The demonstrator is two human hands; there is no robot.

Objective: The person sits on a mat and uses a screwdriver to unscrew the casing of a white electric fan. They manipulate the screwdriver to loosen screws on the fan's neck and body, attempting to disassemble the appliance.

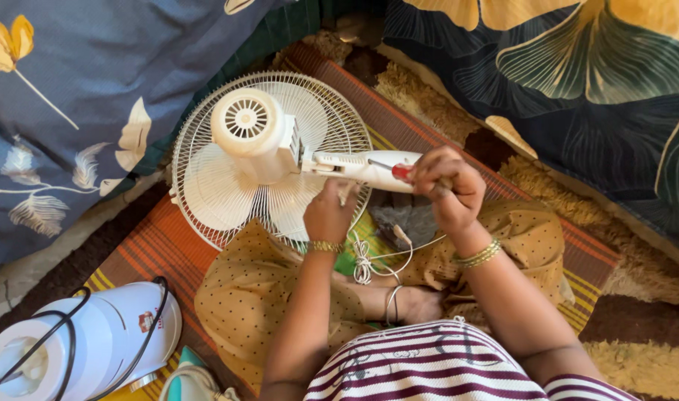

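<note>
Centrally, the left hand grips the white plastic fan's neck from six o'clock; the right hand clasps a red-handled screwdriver at three o'clock.

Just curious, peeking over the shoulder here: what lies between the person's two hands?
In the head view, the fan's white neck runs between the left hand and the right hand, which holds a red-handled screwdriver against it.
</note>
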